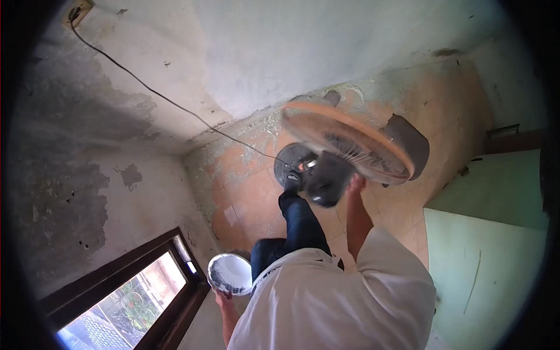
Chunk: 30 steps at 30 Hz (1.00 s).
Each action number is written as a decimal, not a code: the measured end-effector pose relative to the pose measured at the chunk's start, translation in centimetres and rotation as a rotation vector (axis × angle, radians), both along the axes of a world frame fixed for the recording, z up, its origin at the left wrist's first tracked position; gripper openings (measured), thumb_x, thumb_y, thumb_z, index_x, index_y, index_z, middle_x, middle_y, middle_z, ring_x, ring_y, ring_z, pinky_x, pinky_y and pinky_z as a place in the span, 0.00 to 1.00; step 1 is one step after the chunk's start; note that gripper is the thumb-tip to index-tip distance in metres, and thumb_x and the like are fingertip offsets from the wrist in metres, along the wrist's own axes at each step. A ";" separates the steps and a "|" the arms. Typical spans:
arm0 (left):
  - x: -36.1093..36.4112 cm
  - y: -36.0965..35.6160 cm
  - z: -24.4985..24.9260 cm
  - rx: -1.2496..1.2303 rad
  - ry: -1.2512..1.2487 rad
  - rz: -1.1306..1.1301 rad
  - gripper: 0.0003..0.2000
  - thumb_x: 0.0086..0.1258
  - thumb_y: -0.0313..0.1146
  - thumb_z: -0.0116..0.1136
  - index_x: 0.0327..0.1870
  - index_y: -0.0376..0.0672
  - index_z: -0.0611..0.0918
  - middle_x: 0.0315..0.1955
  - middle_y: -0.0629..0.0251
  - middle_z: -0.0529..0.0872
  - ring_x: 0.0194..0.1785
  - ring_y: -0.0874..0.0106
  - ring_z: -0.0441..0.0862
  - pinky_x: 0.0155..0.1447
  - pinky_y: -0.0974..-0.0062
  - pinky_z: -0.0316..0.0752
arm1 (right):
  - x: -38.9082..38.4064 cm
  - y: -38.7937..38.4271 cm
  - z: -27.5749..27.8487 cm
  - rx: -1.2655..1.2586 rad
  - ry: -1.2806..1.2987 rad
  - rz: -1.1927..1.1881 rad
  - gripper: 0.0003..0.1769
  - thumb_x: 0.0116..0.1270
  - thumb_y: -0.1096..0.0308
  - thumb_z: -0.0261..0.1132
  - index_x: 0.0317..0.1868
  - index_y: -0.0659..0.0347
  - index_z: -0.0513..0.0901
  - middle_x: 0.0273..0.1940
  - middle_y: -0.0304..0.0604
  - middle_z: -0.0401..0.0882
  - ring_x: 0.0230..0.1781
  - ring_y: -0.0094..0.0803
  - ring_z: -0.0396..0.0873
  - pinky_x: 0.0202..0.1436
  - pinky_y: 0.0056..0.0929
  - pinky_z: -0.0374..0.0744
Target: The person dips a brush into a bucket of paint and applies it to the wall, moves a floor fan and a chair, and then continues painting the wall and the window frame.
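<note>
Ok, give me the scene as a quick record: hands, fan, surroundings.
left hand: holds a round white dish from below
right hand: grips the fan just behind its grille
fan: tilted, orange rim
foot: on the fan's base
cord: runs from a wall socket down toward the base
window: dark frame, lower left

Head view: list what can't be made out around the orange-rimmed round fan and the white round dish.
All in the head view:
- Right hand: fingers hidden behind the blurred dark motor housing of the orange-rimmed round wire fan; grip unclear.
- Left hand: holds the white round dish, which covers its fingers.
- Dish markings: too small, blurred.
- Black round fan base: partly hidden by a dark shoe.
</note>
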<state>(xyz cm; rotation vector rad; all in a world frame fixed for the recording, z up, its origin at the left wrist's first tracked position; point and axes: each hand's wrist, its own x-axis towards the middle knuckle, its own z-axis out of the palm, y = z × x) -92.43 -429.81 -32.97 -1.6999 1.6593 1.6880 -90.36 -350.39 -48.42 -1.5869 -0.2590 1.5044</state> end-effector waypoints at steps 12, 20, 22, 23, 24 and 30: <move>-18.3 4.5 -2.3 0.025 0.153 -0.119 0.15 0.81 0.45 0.63 0.34 0.51 0.74 0.24 0.75 0.66 0.22 0.78 0.63 0.31 0.70 0.72 | -2.5 -13.7 -1.3 0.311 0.005 0.610 0.27 0.82 0.53 0.63 0.76 0.44 0.70 0.64 0.40 0.83 0.65 0.42 0.83 0.69 0.44 0.82; -26.4 4.3 -2.0 0.056 0.234 -0.437 0.14 0.80 0.45 0.63 0.37 0.47 0.78 0.22 0.76 0.68 0.23 0.79 0.67 0.30 0.75 0.70 | -6.9 -18.3 10.6 -0.046 -0.173 0.107 0.21 0.85 0.48 0.59 0.68 0.48 0.76 0.59 0.50 0.89 0.53 0.38 0.90 0.52 0.34 0.88; -27.3 5.3 -0.8 -0.021 0.253 -0.549 0.17 0.80 0.49 0.63 0.45 0.42 0.84 0.23 0.77 0.70 0.24 0.81 0.69 0.30 0.79 0.70 | -6.7 -20.1 11.7 -0.040 -0.187 0.137 0.21 0.84 0.47 0.60 0.65 0.51 0.78 0.55 0.49 0.90 0.49 0.36 0.90 0.48 0.31 0.89; -27.6 5.3 -0.6 -0.016 0.309 -0.621 0.20 0.80 0.50 0.62 0.51 0.38 0.87 0.24 0.77 0.70 0.25 0.81 0.70 0.32 0.78 0.72 | -6.9 -21.0 12.5 -0.038 -0.200 0.165 0.21 0.84 0.47 0.60 0.61 0.54 0.80 0.51 0.49 0.92 0.44 0.34 0.91 0.43 0.29 0.89; -27.9 6.0 0.5 -0.019 0.344 -0.645 0.21 0.80 0.50 0.62 0.52 0.38 0.87 0.24 0.76 0.70 0.25 0.81 0.70 0.32 0.78 0.72 | -7.3 -21.8 13.7 -0.038 -0.205 0.170 0.21 0.84 0.47 0.60 0.61 0.54 0.80 0.51 0.49 0.92 0.44 0.34 0.91 0.43 0.29 0.89; -30.1 7.9 4.6 -0.052 0.386 -0.578 0.19 0.82 0.47 0.62 0.58 0.40 0.83 0.25 0.74 0.72 0.24 0.80 0.69 0.29 0.76 0.69 | -10.2 -26.6 18.3 -0.208 -0.348 0.639 0.22 0.85 0.46 0.60 0.61 0.55 0.82 0.34 0.34 0.87 0.35 0.22 0.86 0.41 0.29 0.87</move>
